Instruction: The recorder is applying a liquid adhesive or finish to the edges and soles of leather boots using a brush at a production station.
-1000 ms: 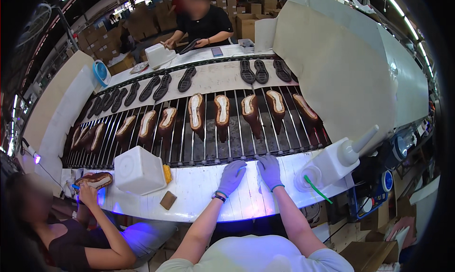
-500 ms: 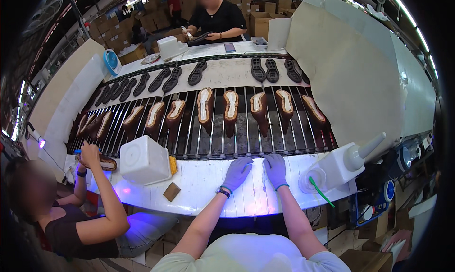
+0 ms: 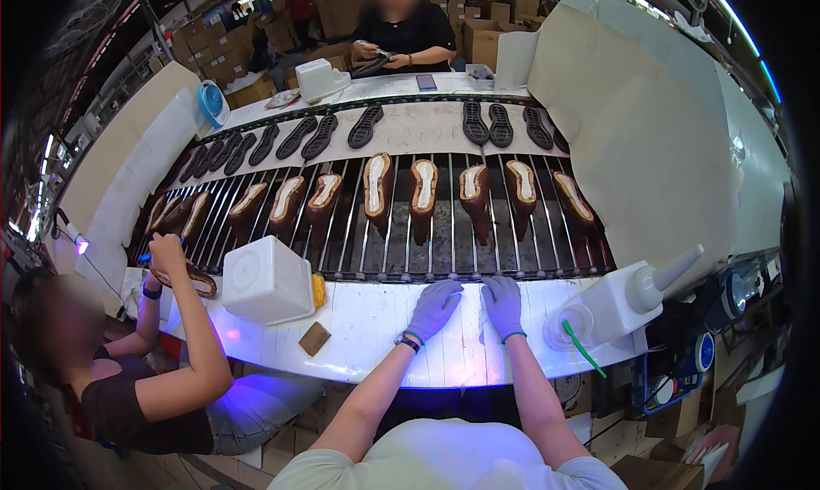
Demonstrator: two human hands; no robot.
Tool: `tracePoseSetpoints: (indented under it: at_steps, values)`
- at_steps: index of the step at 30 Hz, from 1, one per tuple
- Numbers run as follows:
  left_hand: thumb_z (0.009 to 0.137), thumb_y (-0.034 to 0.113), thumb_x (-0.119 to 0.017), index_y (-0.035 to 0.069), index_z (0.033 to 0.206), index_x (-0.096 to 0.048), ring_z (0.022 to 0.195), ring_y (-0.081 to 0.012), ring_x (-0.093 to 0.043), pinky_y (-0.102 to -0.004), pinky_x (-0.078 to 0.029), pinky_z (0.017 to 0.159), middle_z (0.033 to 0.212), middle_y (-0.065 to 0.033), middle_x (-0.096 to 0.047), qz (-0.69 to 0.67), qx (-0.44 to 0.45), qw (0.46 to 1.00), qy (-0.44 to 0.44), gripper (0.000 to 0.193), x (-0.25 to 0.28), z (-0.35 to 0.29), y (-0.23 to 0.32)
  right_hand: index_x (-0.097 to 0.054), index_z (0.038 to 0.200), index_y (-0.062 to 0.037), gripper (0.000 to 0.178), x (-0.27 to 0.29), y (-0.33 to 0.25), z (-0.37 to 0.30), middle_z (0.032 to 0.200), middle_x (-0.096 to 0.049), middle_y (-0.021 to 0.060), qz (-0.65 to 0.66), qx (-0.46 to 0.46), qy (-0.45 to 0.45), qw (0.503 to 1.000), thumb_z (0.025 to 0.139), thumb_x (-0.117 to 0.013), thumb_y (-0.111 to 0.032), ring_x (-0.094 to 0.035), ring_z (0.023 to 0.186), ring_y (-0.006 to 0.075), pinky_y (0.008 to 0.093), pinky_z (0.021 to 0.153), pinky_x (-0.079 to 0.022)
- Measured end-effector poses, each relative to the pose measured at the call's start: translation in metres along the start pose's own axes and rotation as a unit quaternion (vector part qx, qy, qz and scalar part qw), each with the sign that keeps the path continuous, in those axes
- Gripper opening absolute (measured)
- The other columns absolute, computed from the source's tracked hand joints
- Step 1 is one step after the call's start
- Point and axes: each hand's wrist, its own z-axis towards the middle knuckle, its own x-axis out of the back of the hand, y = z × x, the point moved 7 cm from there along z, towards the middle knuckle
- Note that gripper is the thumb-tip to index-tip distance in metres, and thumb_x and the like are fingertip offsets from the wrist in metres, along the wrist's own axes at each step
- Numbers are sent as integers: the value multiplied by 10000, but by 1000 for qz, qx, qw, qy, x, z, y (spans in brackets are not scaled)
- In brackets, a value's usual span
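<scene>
My left hand (image 3: pixel 433 309) and my right hand (image 3: pixel 503 307), both in pale gloves, lie flat and apart on the white worktop (image 3: pixel 465 349), holding nothing. Their fingertips reach the near edge of the conveyor rack (image 3: pixel 436 251). Beyond them, brown shoe uppers (image 3: pixel 424 195) rest bottom up on its metal rods, each with a whitish strip along the bottom. Nearest ahead of my right hand is another such upper (image 3: pixel 474 195). Farther back, black soles (image 3: pixel 365 127) lie in a row on a pale strip.
A white bottle with a spout (image 3: pixel 619 300) lies right, by a cup with a green-handled brush (image 3: pixel 581 346). Left are a white container (image 3: pixel 266 281), yellow sponge (image 3: pixel 319 291) and brown block (image 3: pixel 314 339). One co-worker (image 3: pixel 162 379) handles a shoe at left; another (image 3: pixel 406 33) works opposite.
The scene sits slightly shifted to the right in the picture. My hands keep their place on the worktop. The co-worker at left lowers the raised hand a little toward the shoe.
</scene>
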Motion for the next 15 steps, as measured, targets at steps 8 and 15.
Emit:
tracePoseSetpoints:
  at_steps: [8,15]
  values:
    - [923,188,-624,89,1105,-669,1163,-284,-602,-408,-437,1020,1180,-89,-673,6,-2,1000,-1,212,-2,1,1,-692,1072,-75,237,0,4,1,1077,-662,138,3,-3,-9,1000,868,-636,-182,-586,1051,344,465,978,-430]
    - [926,197,-623,87,1102,-667,1168,-284,-601,-412,-437,1021,1179,-91,-673,10,-1,1000,-8,213,-7,2,2,-691,1063,-75,233,3,7,0,1071,-662,131,7,0,-3,1000,860,-638,-177,-585,1041,340,460,963,-435]
